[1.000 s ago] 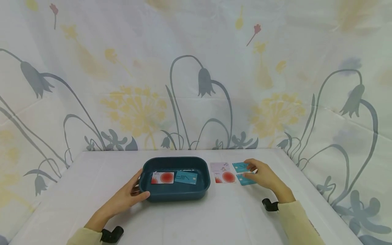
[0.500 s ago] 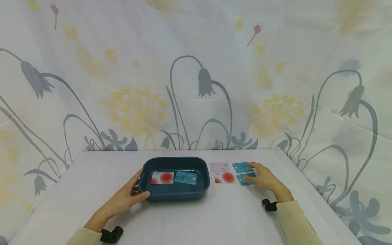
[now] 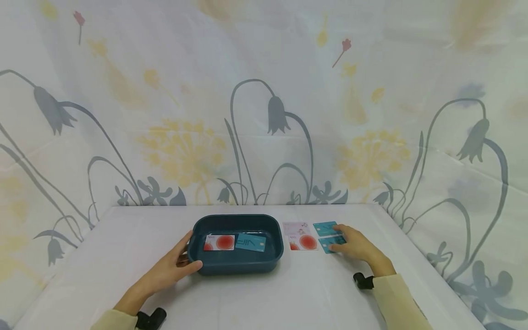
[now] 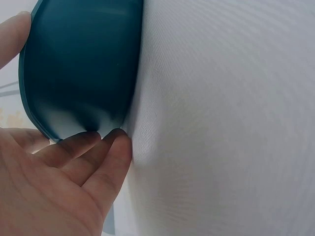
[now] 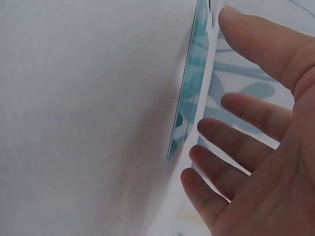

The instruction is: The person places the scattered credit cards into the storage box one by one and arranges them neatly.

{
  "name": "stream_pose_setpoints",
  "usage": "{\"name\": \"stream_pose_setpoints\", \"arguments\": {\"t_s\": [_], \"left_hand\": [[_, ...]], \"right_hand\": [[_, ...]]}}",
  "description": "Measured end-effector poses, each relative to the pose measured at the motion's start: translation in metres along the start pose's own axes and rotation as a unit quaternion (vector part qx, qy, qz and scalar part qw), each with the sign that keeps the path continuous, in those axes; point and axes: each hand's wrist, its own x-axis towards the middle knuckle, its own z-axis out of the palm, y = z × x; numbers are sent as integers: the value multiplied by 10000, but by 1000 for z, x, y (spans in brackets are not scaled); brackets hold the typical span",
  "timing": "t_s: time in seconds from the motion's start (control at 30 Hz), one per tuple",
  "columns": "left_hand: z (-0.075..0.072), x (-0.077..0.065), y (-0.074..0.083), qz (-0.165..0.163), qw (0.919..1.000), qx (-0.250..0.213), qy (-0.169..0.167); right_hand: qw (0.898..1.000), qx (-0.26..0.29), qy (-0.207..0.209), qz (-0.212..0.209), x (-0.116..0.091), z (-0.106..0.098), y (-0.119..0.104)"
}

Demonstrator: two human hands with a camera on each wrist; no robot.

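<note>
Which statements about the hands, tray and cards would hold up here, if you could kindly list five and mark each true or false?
1. The left hand touches the tray. True.
2. Three cards lie in the tray. False: there are two, a red-and-white card and a blue card.
3. In the head view, the right hand overlaps both table-top blue cards. True.
4. The lilac card is inside the tray. False: the lilac card lies on the table, right of the tray.
5. Both sleeves are black. False: the sleeves are pale yellow.
</note>
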Motion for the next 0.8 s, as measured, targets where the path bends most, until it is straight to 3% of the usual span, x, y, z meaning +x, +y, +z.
{"name": "stream_pose_setpoints", "arguments": {"t_s": [0.33, 0.8], "left_hand": [[1, 1, -1, 192, 9998, -63, 4], [0, 0, 3, 41, 9997, -221, -1]], "right_hand": [[9997, -117, -206, 12, -5, 0, -2], [9988, -263, -408, 43, -10, -6, -8]]}}
